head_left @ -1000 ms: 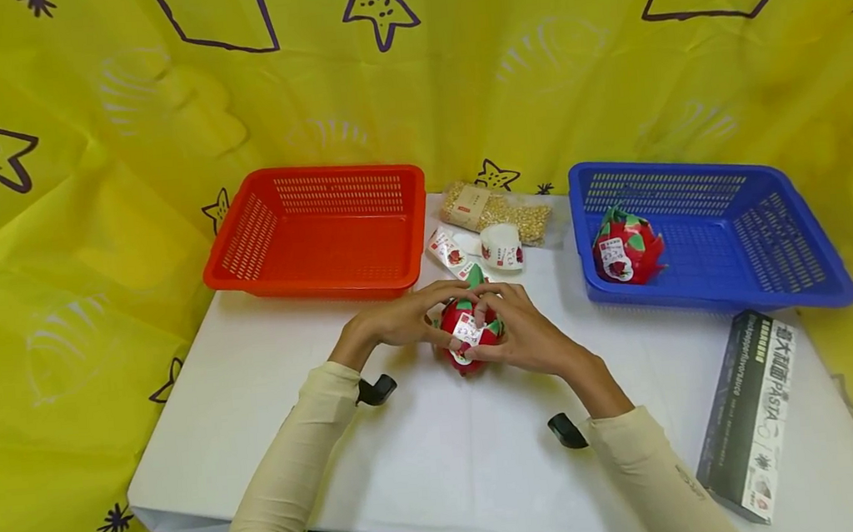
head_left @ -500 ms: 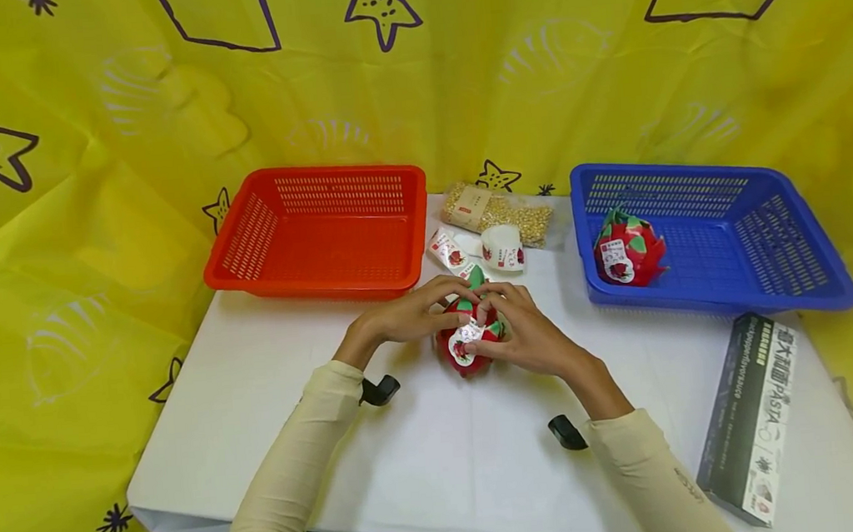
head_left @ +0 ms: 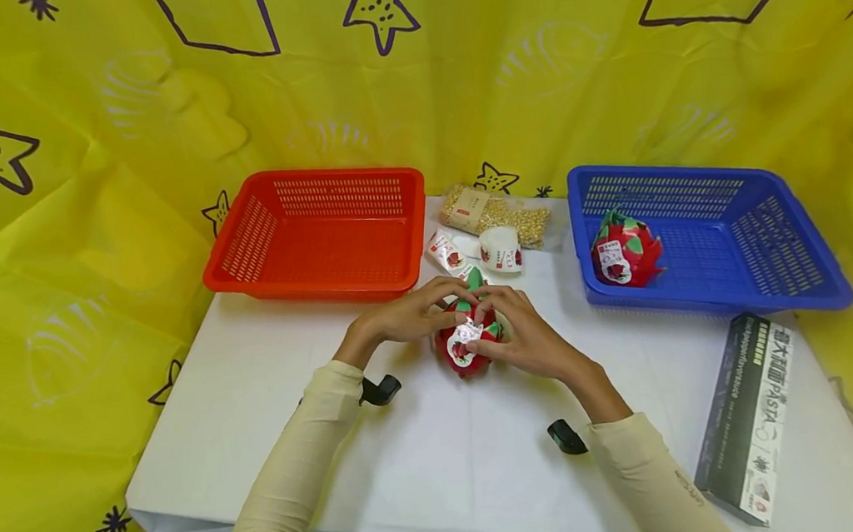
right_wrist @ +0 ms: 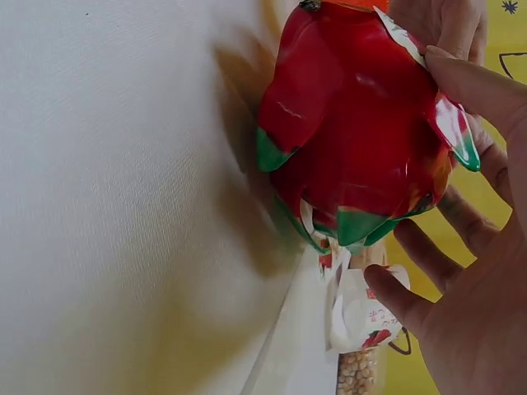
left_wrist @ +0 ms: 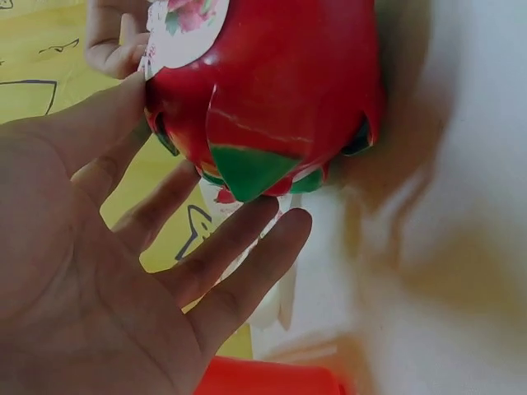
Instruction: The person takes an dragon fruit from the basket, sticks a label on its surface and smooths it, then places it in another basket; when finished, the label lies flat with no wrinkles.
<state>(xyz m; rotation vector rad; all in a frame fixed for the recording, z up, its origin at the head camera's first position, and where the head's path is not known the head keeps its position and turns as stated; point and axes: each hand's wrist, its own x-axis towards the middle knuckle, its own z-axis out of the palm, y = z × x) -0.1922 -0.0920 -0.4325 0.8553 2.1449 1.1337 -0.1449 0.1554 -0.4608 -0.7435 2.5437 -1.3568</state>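
Observation:
A red dragon fruit (head_left: 472,369) with green-tipped scales lies on the white table between both hands. On its upper side is a white label (head_left: 461,348) with a fruit picture. My left hand (head_left: 409,314) curves round its left and far side, the thumb touching the label's upper part. From the right, my right hand (head_left: 525,335) holds the fruit, its thumb on the label's edge. Some fingers hang free of the skin (left_wrist: 288,74) in the left wrist view. The right wrist view shows the right thumb (right_wrist: 473,82) at the label's edge.
Behind the hands lie a roll of labels (head_left: 500,249) and a bag of corn kernels (head_left: 532,223). An orange-red basket (head_left: 323,287) stands left. A blue basket (head_left: 723,301) at right holds another labelled dragon fruit (head_left: 639,253). A pasta box (head_left: 743,421) lies front right.
My left thumb has moved up from the label's lower part, showing more of it. My right hand has barely shifted. The fruit stays in place.

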